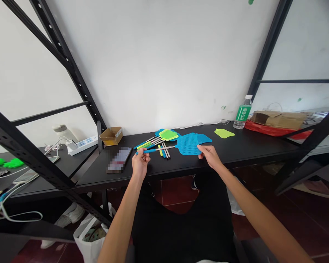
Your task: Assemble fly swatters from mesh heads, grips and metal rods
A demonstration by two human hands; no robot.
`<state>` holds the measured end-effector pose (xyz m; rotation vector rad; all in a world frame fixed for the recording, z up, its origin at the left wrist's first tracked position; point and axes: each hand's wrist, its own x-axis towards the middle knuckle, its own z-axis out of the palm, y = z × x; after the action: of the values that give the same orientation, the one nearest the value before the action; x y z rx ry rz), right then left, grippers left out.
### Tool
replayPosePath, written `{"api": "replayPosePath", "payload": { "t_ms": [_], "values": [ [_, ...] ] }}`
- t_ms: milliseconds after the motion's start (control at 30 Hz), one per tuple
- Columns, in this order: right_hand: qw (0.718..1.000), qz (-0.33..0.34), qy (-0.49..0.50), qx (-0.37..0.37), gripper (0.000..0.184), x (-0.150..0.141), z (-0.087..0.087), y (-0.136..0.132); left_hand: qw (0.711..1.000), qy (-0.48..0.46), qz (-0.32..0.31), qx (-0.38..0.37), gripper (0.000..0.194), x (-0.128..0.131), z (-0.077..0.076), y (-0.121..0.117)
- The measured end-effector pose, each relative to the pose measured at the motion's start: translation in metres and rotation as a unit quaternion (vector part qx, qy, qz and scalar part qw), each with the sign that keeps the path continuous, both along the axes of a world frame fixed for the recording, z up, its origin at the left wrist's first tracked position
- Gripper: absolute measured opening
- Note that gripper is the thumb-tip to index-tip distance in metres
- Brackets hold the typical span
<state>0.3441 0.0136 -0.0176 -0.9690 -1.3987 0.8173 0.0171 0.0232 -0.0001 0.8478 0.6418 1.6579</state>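
Note:
Held level over the black table is a blue fly swatter [188, 144] with a metal rod. My left hand [140, 160] is closed round the blue handle at its left end. My right hand [207, 154] pinches the lower right edge of the perforated head. Behind the swatter, a blue swatter head [204, 138] lies on the table, partly covered. A pile of fly swatters with green and blue heads [168, 134] rests further back. Several loose handles with metal rods [164, 150] lie below the pile. To the right lies a yellow-green swatter head [224, 133].
A small cardboard box [111, 137] and a pixelated phone-like object [120, 160] sit at left. A water bottle [242, 112] stands at the back right, beside cardboard on red plastic [274, 128]. Black shelf posts [71, 69] rise on both sides. A power strip [83, 144] lies far left.

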Motion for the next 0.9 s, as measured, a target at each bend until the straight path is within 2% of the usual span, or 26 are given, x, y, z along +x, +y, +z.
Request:
{"api": "replayPosePath", "payload": {
  "t_ms": [133,233,267,333,400,600,900],
  "values": [
    [0.999,0.002,0.034,0.014,0.05,0.001,-0.002,0.002,1.0,0.002,0.007,0.001,0.029,0.001,0.001,-0.001],
    [0.997,-0.009,0.063,0.032,0.029,0.0,-0.002,0.003,1.0,-0.005,0.019,-0.005,0.03,0.001,0.001,-0.001],
    [0.997,-0.011,0.062,0.034,0.029,0.0,-0.002,0.002,1.0,-0.008,0.022,-0.007,0.031,0.001,0.001,-0.001],
    [0.998,-0.01,0.055,0.037,0.046,-0.002,0.001,-0.001,0.999,-0.013,0.027,-0.011,0.032,0.001,0.001,0.0],
    [0.998,-0.009,0.048,0.044,0.053,-0.003,0.004,-0.004,0.999,-0.014,0.031,-0.014,0.033,0.001,0.0,0.001],
    [0.998,-0.028,0.009,0.054,0.035,-0.004,0.005,-0.006,0.999,-0.001,0.028,-0.019,0.034,0.001,-0.001,0.002],
    [0.996,-0.034,0.033,0.071,0.03,-0.002,-0.001,-0.001,1.0,-0.002,0.023,-0.017,0.033,0.0,-0.001,0.001]
  ]
}}
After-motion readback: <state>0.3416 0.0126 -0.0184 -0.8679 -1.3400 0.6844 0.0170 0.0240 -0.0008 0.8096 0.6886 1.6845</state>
